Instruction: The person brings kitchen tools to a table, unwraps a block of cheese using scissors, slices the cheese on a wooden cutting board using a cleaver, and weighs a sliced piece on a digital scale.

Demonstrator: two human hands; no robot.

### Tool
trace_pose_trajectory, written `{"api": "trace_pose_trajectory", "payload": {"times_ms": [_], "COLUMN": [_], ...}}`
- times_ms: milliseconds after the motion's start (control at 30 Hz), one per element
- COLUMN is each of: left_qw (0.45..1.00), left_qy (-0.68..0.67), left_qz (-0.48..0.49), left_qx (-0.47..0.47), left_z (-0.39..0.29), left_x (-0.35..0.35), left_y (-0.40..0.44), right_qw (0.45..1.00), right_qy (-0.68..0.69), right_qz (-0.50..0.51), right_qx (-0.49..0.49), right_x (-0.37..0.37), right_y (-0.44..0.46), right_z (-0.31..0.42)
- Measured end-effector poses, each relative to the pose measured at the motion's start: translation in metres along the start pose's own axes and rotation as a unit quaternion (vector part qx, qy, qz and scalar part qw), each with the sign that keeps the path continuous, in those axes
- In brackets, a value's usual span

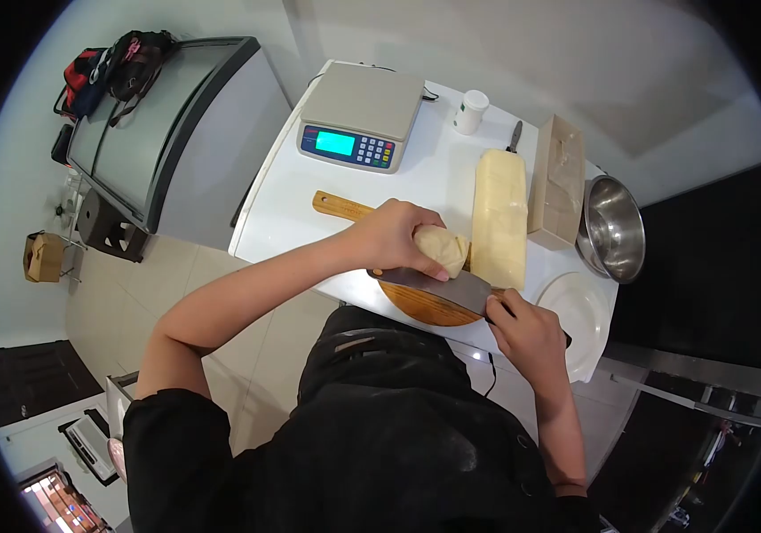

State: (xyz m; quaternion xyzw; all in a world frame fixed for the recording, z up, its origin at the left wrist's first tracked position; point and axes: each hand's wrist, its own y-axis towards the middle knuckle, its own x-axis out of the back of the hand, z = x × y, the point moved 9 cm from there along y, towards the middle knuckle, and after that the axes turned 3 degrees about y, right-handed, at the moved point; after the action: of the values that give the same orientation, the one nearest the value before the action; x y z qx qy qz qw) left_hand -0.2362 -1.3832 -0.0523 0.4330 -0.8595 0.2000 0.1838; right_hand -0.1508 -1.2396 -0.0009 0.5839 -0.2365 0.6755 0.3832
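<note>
My left hand (398, 235) is wrapped round a pale yellow lump (441, 250) above a round wooden board (425, 306). A wide-bladed knife (447, 290) lies across the board just in front of the lump, its handle in the closed fingers of my right hand (527, 330). Whether the blade touches the lump is unclear. Right of the board rests a long pale yellow block (499, 218). The board's handle points to the upper left, partly behind my left hand.
A digital scale (364, 107) with a lit display stands at the back left. Behind the block are a white jar (470, 113) and a dark-handled tool (515, 136). A narrow box (558, 182), a steel bowl (611, 229) and a white plate (578, 324) line the right side.
</note>
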Motion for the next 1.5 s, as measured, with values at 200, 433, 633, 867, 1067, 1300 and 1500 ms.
{"api": "trace_pose_trajectory", "payload": {"times_ms": [200,433,633,867,1067,1300,1500], "left_qw": [0.999,0.998,0.997,0.986,0.988,0.923,0.886], "left_qy": [-0.027,0.010,-0.056,-0.125,0.098,0.348,0.172], "left_qz": [-0.014,0.007,0.034,0.047,-0.122,-0.158,-0.424], "left_qx": [0.018,0.055,0.036,0.095,0.005,0.041,-0.075], "left_z": [0.036,0.092,0.118,0.150,0.200,0.217,0.176], "left_x": [0.035,0.074,0.077,0.111,0.220,0.230,0.240], "left_y": [-0.021,-0.014,0.014,0.053,0.137,0.145,0.078], "right_qw": [0.999,0.999,0.993,0.986,0.978,0.921,0.838], "right_qy": [-0.024,-0.032,-0.039,-0.028,0.001,0.165,0.301], "right_qz": [-0.005,0.028,0.069,0.110,0.082,-0.063,-0.127], "right_qx": [0.020,-0.028,-0.085,-0.126,-0.194,-0.349,-0.437], "right_x": [-0.015,-0.038,-0.045,-0.034,-0.045,-0.069,-0.088], "right_y": [0.038,0.092,0.118,0.128,0.113,0.040,-0.001], "right_z": [0.038,0.066,0.058,0.068,0.063,0.055,0.038]}}
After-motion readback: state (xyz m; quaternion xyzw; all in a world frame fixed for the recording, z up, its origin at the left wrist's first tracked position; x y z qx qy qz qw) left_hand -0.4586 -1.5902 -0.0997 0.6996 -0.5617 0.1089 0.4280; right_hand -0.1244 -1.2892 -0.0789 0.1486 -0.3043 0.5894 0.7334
